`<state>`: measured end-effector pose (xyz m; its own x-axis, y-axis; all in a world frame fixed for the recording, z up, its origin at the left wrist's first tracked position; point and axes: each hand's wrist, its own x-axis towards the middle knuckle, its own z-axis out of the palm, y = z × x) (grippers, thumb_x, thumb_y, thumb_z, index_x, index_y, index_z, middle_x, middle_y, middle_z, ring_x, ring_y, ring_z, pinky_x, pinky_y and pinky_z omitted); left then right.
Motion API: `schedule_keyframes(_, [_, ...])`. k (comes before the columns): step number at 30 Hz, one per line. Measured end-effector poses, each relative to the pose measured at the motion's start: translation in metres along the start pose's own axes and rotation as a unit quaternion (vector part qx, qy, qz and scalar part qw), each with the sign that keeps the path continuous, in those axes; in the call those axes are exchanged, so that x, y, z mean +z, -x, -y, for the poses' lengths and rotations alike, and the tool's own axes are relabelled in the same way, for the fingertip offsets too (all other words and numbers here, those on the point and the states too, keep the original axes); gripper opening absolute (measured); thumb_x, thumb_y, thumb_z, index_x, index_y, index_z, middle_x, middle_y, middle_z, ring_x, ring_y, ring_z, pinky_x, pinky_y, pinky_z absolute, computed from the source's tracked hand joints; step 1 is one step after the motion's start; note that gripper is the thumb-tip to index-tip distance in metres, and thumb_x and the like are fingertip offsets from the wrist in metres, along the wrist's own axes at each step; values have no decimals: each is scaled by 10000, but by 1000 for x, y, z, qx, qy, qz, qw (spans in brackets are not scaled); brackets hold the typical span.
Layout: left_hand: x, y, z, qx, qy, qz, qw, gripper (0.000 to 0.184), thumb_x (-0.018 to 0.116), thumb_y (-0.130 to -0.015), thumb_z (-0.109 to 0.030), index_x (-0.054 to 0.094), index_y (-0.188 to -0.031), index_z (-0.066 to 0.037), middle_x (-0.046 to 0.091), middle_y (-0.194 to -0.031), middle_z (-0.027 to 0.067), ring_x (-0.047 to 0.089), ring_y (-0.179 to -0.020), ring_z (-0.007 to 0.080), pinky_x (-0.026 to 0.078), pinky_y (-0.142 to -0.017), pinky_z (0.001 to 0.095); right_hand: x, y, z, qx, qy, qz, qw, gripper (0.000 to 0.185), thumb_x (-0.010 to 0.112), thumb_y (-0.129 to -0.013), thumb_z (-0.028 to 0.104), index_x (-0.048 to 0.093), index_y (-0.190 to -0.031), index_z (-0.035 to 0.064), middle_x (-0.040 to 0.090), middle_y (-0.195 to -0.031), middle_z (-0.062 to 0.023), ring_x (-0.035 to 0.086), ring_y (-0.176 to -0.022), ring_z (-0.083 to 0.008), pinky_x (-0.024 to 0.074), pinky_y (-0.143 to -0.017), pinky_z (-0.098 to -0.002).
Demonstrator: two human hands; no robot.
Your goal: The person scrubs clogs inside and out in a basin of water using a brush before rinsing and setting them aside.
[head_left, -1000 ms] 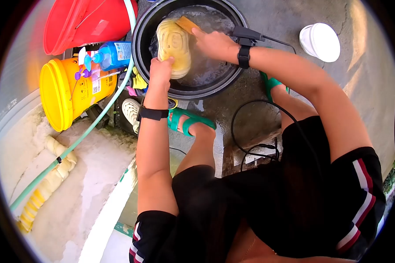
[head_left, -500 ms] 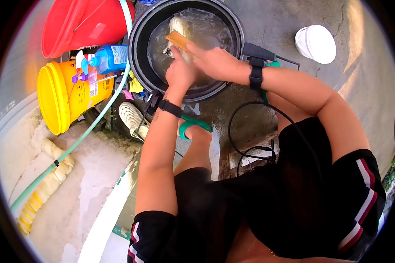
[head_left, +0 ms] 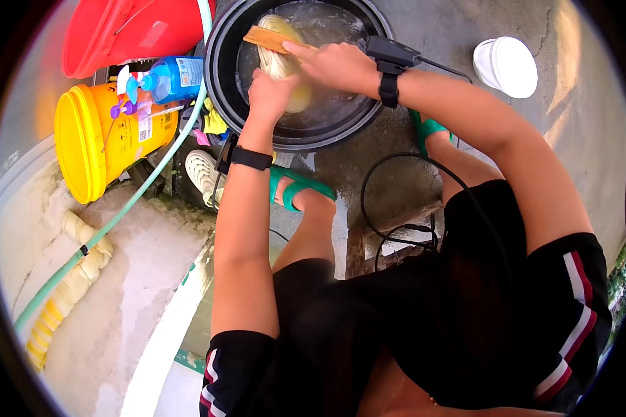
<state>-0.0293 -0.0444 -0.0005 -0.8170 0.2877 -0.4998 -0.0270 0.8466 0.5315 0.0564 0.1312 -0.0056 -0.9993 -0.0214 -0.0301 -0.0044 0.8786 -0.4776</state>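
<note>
From my remote seat I watch a cream shoe [head_left: 278, 65] with a ribbed, layered side, inside a round black tub [head_left: 219, 76] of cloudy grey water. My left hand [head_left: 270, 94] has its fingers wrapped around the near end of the shoe. My right hand [head_left: 337, 66] grasps a flat, rectangular wooden brush [head_left: 268, 39], laid crosswise over the shoe's far part.

A second ago the broad sole with its ringed ridges faced me; now the shoe is tipped, showing its ribs. Half a second ago my hands were nearer each other.

The shoe sits close to the tub's left wall, with open water to its right. Beyond the right rim, concrete floor [head_left: 438, 42] stretches to a white lidded pail [head_left: 515, 67]; on the left, a pale green hose [head_left: 153, 167] runs right beside the rim.
</note>
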Motion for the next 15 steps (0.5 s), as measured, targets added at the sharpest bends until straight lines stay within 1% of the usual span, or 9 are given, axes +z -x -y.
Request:
schedule_keyframes(2, [-5,3,-5,-2,-29,2,1000,898,773,-728,-464,436,-1267,170,648,-1143,353,657,-1098,435,522,-947,430,3,-18,-1,20,6,-1,1000,576,503,-981,306,366,-1539,335,681,-730,-199,675,-631,-402,559,-581,-506])
schedule_keyframes(3, [-1,7,-10,1,-50,5,999,899,767,-731,-473,431,-1263,170,648,-1143,352,656,-1098,437,521,-948,432,2,-27,-6,30,-8,-16,999,548,475,-983,313,406,-1527,295,687,-763,-212,672,-646,-415,560,-616,-515])
schedule_keyframes(5, [15,18,-20,5,-112,15,994,906,744,-743,-503,408,-1257,163,646,-1142,353,651,-1097,446,517,-950,438,6,-47,-19,37,-23,3,999,532,458,-982,315,433,-1509,245,704,-815,-210,689,-718,-412,567,-677,-508])
schedule_keyframes(7, [24,16,-23,-3,-119,29,992,911,737,-750,-506,389,-1268,158,646,-1145,353,651,-1102,442,514,-951,439,8,-57,-29,46,-40,23,998,524,440,-981,317,461,-1491,194,721,-867,-208,706,-790,-408,574,-739,-501])
schedule_keyframes(10, [19,22,-22,-13,-149,33,988,881,727,-785,-486,371,-1270,157,647,-1136,354,652,-1093,445,513,-944,448,0,-34,-27,43,-110,4,993,532,441,-982,307,463,-1478,114,702,-875,-253,690,-795,-438,561,-759,-516])
schedule_keyframes(11, [17,25,-17,-8,-149,26,989,851,737,-795,-464,385,-1256,159,646,-1122,360,652,-1083,454,513,-940,455,-9,-18,-21,45,-125,41,990,539,451,-978,293,456,-1474,84,684,-871,-282,676,-800,-462,550,-778,-525])
schedule_keyframes(12, [17,26,-15,-3,-147,19,989,822,748,-806,-442,398,-1241,162,646,-1109,366,651,-1073,464,512,-936,463,-14,2,-13,15,-153,22,988,550,445,-996,277,383,-1516,109,654,-798,-286,649,-705,-475,544,-697,-526])
schedule_keyframes(14, [21,25,-14,4,-136,27,990,817,742,-810,-435,389,-1245,160,648,-1102,365,654,-1059,467,514,-928,468,-22,34,4,0,-183,53,982,554,445,-990,264,385,-1515,98,661,-798,-285,653,-708,-472,546,-707,-530])
schedule_keyframes(15, [23,27,-12,4,-132,32,991,814,739,-813,-432,385,-1247,159,649,-1098,365,655,-1052,469,516,-923,470,-21,33,3,27,-166,66,984,547,453,-988,268,404,-1504,96,673,-828,-283,663,-744,-471,547,-729,-537])
